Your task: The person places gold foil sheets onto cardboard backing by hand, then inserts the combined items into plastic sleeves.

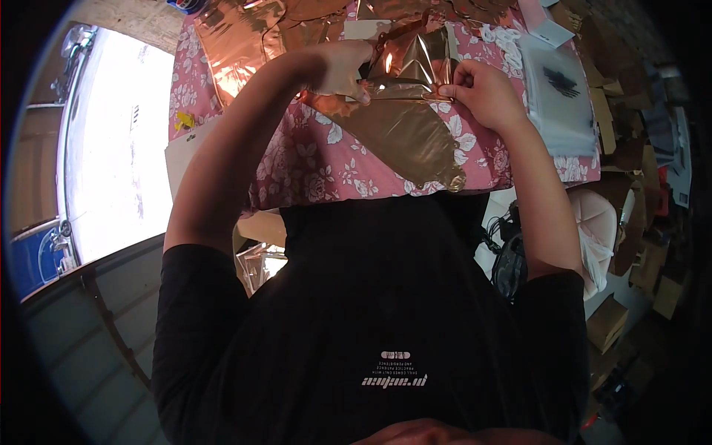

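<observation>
A shiny gold foil balloon (400, 133) lies flat and uninflated on the pink floral tablecloth (337, 174), its upper part folded and creased. My right hand (486, 95) pinches the fold's right edge between thumb and fingers. On the fold's left side is my left hand (343, 70), thumb pointing down at the near edge of the foil. Its other fingers are partly hidden behind the raised foil, so I cannot see how firmly they grip. More copper-coloured foil pieces (233, 48) spread across the table beyond my left forearm.
Clear plastic bags (560, 104) with a dark print lie at the table's right, near white ribbon coils (504, 46). A small yellow item (184, 121) sits at the left edge. Cardboard boxes (610, 322) crowd the right side, beside a pale padded chair (593, 222).
</observation>
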`<state>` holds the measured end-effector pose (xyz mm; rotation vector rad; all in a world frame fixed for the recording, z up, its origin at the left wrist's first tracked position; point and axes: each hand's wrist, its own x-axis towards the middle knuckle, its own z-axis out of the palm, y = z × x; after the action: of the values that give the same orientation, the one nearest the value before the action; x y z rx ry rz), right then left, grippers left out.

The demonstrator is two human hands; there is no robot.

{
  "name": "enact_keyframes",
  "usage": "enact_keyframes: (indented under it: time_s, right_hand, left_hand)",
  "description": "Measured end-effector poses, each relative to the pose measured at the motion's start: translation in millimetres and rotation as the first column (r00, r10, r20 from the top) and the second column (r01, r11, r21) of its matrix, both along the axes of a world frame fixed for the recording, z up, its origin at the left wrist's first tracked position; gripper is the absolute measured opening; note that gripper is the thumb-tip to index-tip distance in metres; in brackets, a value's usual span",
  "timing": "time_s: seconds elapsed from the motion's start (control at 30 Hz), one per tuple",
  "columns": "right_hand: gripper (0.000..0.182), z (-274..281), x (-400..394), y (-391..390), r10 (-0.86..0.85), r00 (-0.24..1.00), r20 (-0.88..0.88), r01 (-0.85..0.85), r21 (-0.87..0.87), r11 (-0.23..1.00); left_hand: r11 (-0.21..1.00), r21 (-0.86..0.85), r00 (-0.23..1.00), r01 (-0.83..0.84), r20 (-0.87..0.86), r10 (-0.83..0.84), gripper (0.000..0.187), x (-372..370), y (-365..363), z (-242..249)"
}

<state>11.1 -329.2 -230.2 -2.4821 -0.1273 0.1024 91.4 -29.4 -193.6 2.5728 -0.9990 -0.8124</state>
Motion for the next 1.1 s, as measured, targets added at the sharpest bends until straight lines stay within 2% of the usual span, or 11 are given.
enact_keyframes:
  time_s: [0.17, 0.23, 0.33, 0.37, 0.4, 0.47, 0.6, 0.83, 0.93, 1.0, 1.1]
  right_hand:
    - [0.029, 0.2, -1.1, 2.7, -0.007, 1.0, 0.011, 0.008, -0.067, 0.998]
    - [0.029, 3.9, -3.0, 2.5, -0.002, 1.0, -0.012, 0.002, -0.044, 0.999]
    - [0.028, -1.6, -2.8, 0.5, 0.002, 1.0, -0.008, -0.002, 0.001, 1.0]
    - [0.028, -4.5, -2.6, -0.1, 0.003, 1.0, 0.013, -0.003, 0.017, 1.0]
    - [0.028, -2.4, -3.2, 1.5, 0.007, 1.0, 0.012, -0.008, 0.021, 1.0]
    - [0.028, 3.3, -4.7, 3.5, -0.007, 1.0, -0.029, 0.008, 0.038, 0.999]
    - [0.028, 2.2, -2.5, 2.1, 0.006, 1.0, -0.02, -0.006, 0.007, 1.0]
    - [0.033, -1.4, -4.2, 2.3, 0.012, 1.0, 0.017, -0.011, -0.035, 0.999]
    - [0.032, -2.2, -4.0, 1.9, 0.005, 0.999, 0.049, -0.003, -0.047, 0.999]
    - [0.033, -2.1, -4.3, 3.0, -0.002, 1.0, 0.03, 0.003, -0.049, 0.999]
    - [0.033, 2.6, -3.9, 5.2, -0.018, 1.0, -0.023, 0.018, -0.031, 0.999]
  left_hand:
    - [0.999, 0.017, 0.986, 0.05, 0.156, -0.052, 0.049, -5.6, 3.9, -7.5]
    - [0.91, -0.329, 0.851, 0.251, 0.523, -0.045, 0.052, -4.8, 17.1, -20.2]
    - [0.873, -0.471, 0.852, 0.129, 0.503, 0.145, 0.057, -26.8, 25.2, -16.5]
    - [0.879, -0.473, 0.944, -0.061, 0.259, 0.205, 0.06, -36.9, 23.2, -10.9]
    - [0.88, -0.47, 0.943, -0.066, 0.258, 0.208, 0.06, -45.2, 22.2, -13.3]
    - [0.843, -0.458, 0.94, -0.282, 0.046, 0.339, 0.065, -60.3, 19.0, -21.3]
    - [0.736, -0.543, 0.889, -0.405, -0.046, 0.455, 0.07, -70.5, 14.3, -26.1]
    - [0.825, -0.405, 0.904, -0.393, -0.006, 0.427, 0.06, -61.2, 19.6, -25.4]
    - [0.851, -0.412, 0.888, -0.325, 0.176, 0.424, 0.058, -57.8, 23.1, -35.1]
    - [0.768, -0.52, 0.814, -0.374, 0.213, 0.541, 0.05, -62.7, 20.7, -33.4]
    - [0.762, -0.453, 0.8, -0.463, 0.155, 0.579, 0.046, -78.7, 7.5, -11.9]
